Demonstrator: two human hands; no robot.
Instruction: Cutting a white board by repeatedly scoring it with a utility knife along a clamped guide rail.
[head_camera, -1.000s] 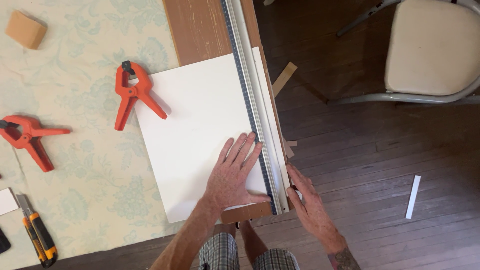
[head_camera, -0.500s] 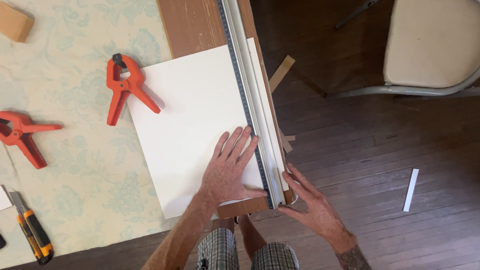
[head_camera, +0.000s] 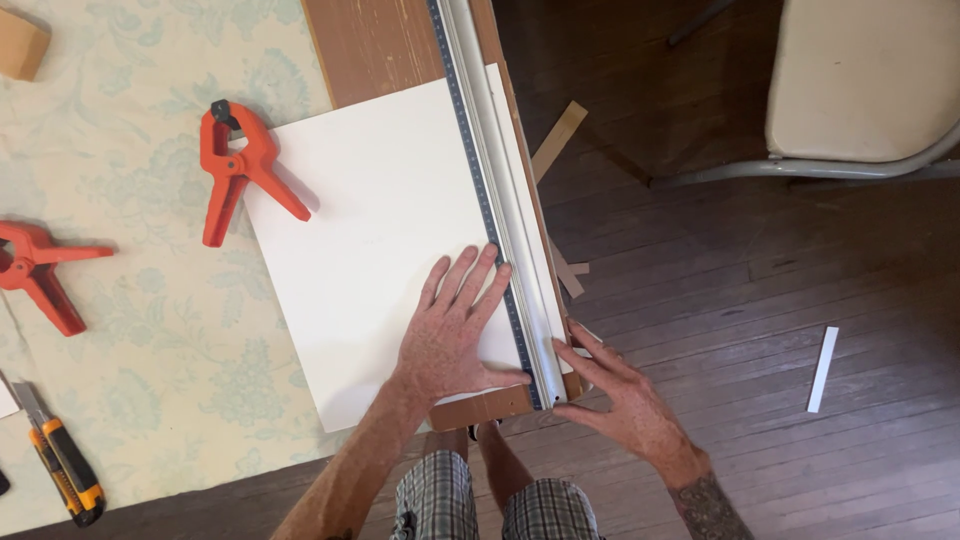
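A large white board (head_camera: 380, 230) lies on a brown wooden board (head_camera: 365, 45) at the table's right edge. A long metal straightedge (head_camera: 490, 180) with a ruler scale runs along the white board's right side. My left hand (head_camera: 450, 330) lies flat, fingers spread, on the white board, its fingertips against the straightedge. My right hand (head_camera: 620, 395) is at the straightedge's near end, past the table edge, with thumb and fingertips touching that end and the strip of white board beside it.
Two orange spring clamps (head_camera: 235, 170) (head_camera: 40, 270) and a yellow-and-black utility knife (head_camera: 60, 460) lie on the patterned tablecloth (head_camera: 130, 330). A wooden block (head_camera: 20, 42) sits far left. Wood scraps (head_camera: 558, 140), a white strip (head_camera: 823, 368) and a chair (head_camera: 860, 85) are on the dark floor.
The view has shifted slightly. My left hand has slid nearer the straightedge's near end, and my right hand has moved in against that end.
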